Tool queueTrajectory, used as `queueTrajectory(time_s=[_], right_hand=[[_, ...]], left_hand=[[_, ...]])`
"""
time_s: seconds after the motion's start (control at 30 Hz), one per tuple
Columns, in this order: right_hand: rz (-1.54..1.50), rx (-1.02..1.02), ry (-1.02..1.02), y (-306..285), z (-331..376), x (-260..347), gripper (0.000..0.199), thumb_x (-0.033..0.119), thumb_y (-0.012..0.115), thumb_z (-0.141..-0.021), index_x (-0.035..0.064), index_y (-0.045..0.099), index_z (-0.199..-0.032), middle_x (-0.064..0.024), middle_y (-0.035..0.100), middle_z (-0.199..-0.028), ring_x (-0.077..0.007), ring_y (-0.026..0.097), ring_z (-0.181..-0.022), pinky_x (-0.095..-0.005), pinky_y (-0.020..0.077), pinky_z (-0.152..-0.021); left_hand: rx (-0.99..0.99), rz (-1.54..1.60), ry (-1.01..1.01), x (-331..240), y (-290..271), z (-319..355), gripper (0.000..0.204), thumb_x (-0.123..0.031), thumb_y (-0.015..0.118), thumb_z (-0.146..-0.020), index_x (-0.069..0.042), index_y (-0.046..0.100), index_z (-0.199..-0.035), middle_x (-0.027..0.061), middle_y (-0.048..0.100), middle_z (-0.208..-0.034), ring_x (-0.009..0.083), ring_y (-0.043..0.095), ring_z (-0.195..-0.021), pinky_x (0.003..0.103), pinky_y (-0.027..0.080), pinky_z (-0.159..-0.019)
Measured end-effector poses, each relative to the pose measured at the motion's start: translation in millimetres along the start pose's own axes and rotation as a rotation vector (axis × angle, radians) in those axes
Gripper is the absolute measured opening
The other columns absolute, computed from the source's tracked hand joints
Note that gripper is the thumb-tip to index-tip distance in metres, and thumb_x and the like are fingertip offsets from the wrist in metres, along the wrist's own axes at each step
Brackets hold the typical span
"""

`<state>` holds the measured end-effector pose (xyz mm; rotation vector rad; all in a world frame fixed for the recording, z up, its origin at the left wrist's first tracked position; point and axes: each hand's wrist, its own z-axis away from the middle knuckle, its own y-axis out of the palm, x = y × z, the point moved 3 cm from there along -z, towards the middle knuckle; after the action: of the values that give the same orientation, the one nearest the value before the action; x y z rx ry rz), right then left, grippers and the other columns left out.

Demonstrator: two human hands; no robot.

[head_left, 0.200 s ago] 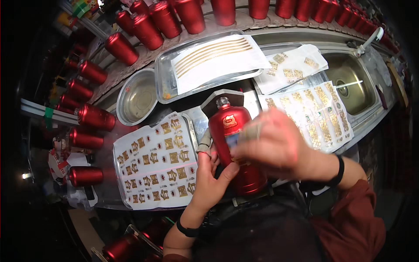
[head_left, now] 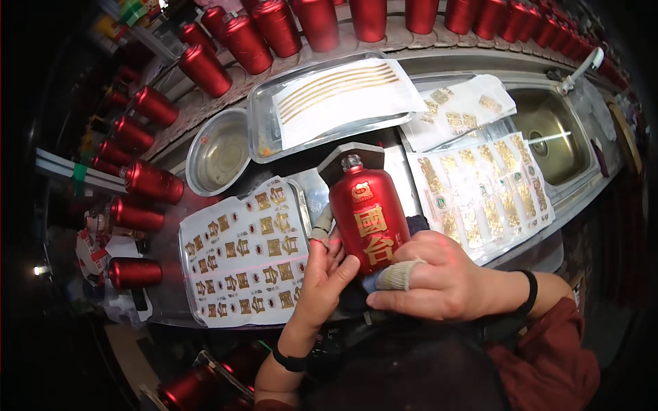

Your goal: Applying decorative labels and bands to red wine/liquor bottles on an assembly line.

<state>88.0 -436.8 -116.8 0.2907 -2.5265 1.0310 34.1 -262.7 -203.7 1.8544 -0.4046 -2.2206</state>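
A glossy red bottle point(head_left: 348, 205) with a clear glass neck leans back on a metal rest point(head_left: 370, 148) in front of me. Large gold characters point(head_left: 373, 229) and a small gold emblem lie on its face. My left hand point(head_left: 327, 274), a cloth cover on one finger, wraps the bottle's left side with the thumb on its front. Lower down, my right hand point(head_left: 432, 277) is closed, pinching a small bluish piece point(head_left: 371, 282) against the bottle's lower front. A knitted finger cover point(head_left: 399, 275) sits on that hand. The bottle's base is hidden behind it.
Left lies a sheet of gold decals point(head_left: 243, 257) on a tray; right, another decal sheet point(head_left: 480, 192). A tray point(head_left: 257, 130) with gold strips and a metal bowl point(head_left: 218, 154) stand beyond. A sink point(head_left: 548, 130) is at far right. Red bottles point(head_left: 247, 44) line the far belt.
My right hand has moved down the bottle, uncovering the gold characters. Bottles on the far belt have shifted rightward. My left hand stays on the bottle's side.
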Motion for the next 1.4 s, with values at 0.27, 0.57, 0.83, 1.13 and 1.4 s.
queueTrajectory(time_s=[0.27, 0.57, 0.83, 1.13, 1.4], right_hand=[[0.211, -0.075, -0.032, 20.6, -5.2, -1.0, 0.031, 0.015, 0.075, -0.063, 0.0106, 0.073, -0.094, -0.0011, 0.063, -0.09, -0.0208, 0.061, -0.081, -0.0328, 0.0482, -0.064], [0.046, -0.181, 0.136, 1.2, 31.3, 8.0, 0.031, 0.006, 0.075, -0.069, 0.008, 0.073, -0.1, -0.0035, 0.066, -0.088, -0.0213, 0.062, -0.071, -0.0335, 0.0496, -0.06], [-0.481, -0.526, 1.099, 5.0, 57.2, -55.6, 0.018, 0.01, 0.072, -0.087, 0.0007, 0.059, -0.097, -0.0016, 0.062, -0.082, -0.0051, 0.057, -0.074, -0.022, 0.0481, -0.065], [-0.451, -0.61, 1.155, 3.3, 64.4, -62.8, 0.02, 0.009, 0.073, -0.086, 0.0008, 0.06, -0.097, -0.0019, 0.061, -0.085, -0.0049, 0.054, -0.076, -0.0226, 0.0459, -0.068], [-0.408, -0.568, 1.149, 0.7, 77.3, -62.6, 0.018, 0.008, 0.073, -0.087, 0.0008, 0.058, -0.095, -0.0033, 0.064, -0.085, -0.0053, 0.057, -0.077, -0.0223, 0.0475, -0.068]], left_hand=[[-0.045, 0.051, -0.025, 4.3, -0.2, -2.5, 0.059, -0.024, 0.039, -0.106, 0.001, 0.015, -0.153, 0.0143, 0.037, -0.15, 0.0208, 0.038, -0.137, 0.036, 0.029, -0.114], [-0.118, -0.076, 0.086, -8.7, 20.2, -4.6, 0.063, -0.019, 0.059, -0.099, 0.001, 0.023, -0.146, 0.018, 0.046, -0.14, 0.0232, 0.049, -0.128, 0.037, 0.04, -0.108], [-0.156, -0.078, 0.061, -10.2, 21.2, -5.7, 0.059, -0.018, 0.061, -0.097, 0.002, 0.027, -0.141, 0.0177, 0.048, -0.137, 0.0223, 0.052, -0.125, 0.036, 0.044, -0.104], [-0.148, -0.098, 0.082, -12.4, 20.9, -8.2, 0.07, -0.018, 0.062, -0.096, 0.003, 0.02, -0.148, 0.0191, 0.044, -0.143, 0.0239, 0.047, -0.131, 0.038, 0.036, -0.111], [-0.181, -0.962, 0.509, -35.1, 15.0, -7.6, 0.051, -0.025, 0.064, -0.092, -0.012, 0.054, -0.141, 0.0279, 0.025, -0.157, 0.0372, 0.023, -0.147, 0.056, 0.014, -0.117]])
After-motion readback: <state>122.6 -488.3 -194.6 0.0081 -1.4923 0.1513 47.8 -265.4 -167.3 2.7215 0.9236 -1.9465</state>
